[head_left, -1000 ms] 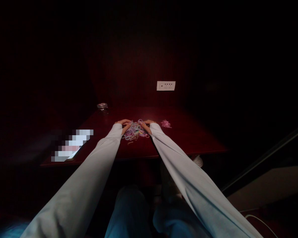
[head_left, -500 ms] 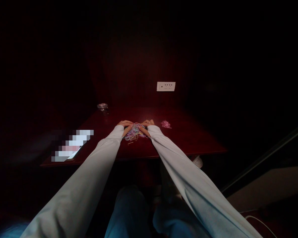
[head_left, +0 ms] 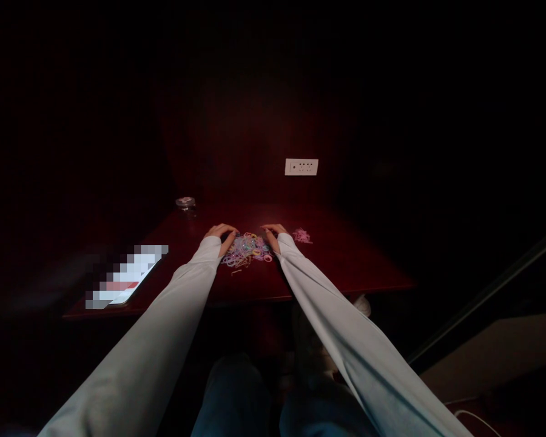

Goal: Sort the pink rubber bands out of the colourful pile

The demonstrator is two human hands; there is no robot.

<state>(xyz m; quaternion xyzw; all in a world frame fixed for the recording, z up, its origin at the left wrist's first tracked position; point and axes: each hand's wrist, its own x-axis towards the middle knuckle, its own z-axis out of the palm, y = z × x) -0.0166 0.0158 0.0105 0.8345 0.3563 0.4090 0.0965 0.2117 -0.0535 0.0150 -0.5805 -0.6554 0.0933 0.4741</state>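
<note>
My knees (head_left: 232, 388) are nearest, below the edge of the bench (head_left: 255, 292). Back toward me from my left hand (head_left: 221, 234), off to its outer side, lies a lit screen (head_left: 139, 276), partly blurred out. Just nearer than my hands is one loose band (head_left: 235, 272), apart from the rest.

Between my hands spreads the mixed pile (head_left: 248, 247) of small bands: lilac, white, yellow, some green and pink. My left hand and right hand (head_left: 273, 231) curve in at its two sides, thumbs close to the fingers; I cannot tell whether either one grips a band.

To the right of my right hand, well clear of the mixed pile, sits a small pink heap (head_left: 302, 235). I judge that as the part done: one colour set apart. Far more is left, since the mixed pile is much larger and its colours run together.

Beyond my left hand stands a clear jar (head_left: 185, 204); what it holds I can't make out. Farthest, on the wall past my right hand, is a socket (head_left: 301, 167).
</note>
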